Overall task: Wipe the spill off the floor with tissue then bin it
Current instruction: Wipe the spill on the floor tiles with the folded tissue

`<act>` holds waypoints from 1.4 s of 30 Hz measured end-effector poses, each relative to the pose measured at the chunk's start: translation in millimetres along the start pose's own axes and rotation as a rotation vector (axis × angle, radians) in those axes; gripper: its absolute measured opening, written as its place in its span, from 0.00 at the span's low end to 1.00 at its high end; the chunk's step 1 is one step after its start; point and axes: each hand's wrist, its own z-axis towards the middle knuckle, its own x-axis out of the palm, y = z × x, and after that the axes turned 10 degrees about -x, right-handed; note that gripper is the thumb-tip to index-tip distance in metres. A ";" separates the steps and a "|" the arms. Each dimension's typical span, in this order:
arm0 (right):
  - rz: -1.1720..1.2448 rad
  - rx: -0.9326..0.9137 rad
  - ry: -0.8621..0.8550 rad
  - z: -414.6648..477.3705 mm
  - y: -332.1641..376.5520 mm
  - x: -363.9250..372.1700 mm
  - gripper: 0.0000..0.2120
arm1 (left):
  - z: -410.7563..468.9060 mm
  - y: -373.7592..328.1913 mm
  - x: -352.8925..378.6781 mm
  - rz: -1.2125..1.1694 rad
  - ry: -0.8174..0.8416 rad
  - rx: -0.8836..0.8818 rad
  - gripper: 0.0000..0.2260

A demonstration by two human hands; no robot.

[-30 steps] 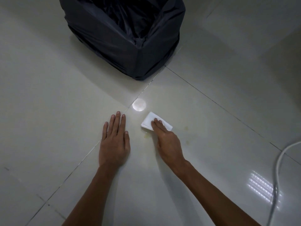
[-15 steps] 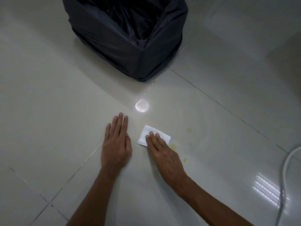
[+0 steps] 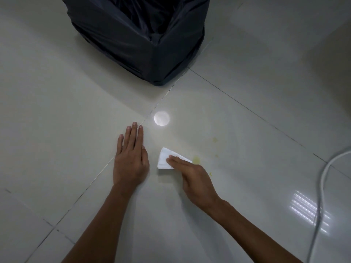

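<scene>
A folded white tissue (image 3: 164,158) lies flat on the pale tiled floor, with the fingers of my right hand (image 3: 191,175) pressed on its right part. Just right of the tissue is a yellowish spill patch (image 3: 196,160), and smaller yellow spots (image 3: 215,139) lie further right and behind. My left hand (image 3: 131,158) rests palm-down on the floor to the left of the tissue, fingers together, holding nothing. A bin lined with a black bag (image 3: 140,37) stands open at the back, beyond both hands.
A white cable (image 3: 322,179) curves along the floor at the right edge. A round bright light reflection (image 3: 161,118) sits on the tile in front of the bin. Dark grout lines cross the floor near the hands.
My right hand has slid the tissue toward me and a little left across the tile, uncovering yellow spill to its right. My left hand stays planted.
</scene>
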 end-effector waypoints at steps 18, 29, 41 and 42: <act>-0.414 0.331 0.063 9.2 -56.0 -62.5 0.41 | -27.1 -4.9 2.2 0.059 0.068 0.095 0.28; -0.344 0.183 -0.031 -50.7 -77.0 -55.6 0.41 | -28.2 -7.8 2.1 0.016 0.013 0.108 0.28; -0.474 0.262 -0.015 -96.0 -11.9 -8.6 0.35 | -27.5 -7.6 1.5 0.006 0.027 0.082 0.28; -0.452 0.266 -0.012 -99.7 -9.3 -5.8 0.34 | -27.7 -7.8 1.3 0.003 0.024 0.085 0.28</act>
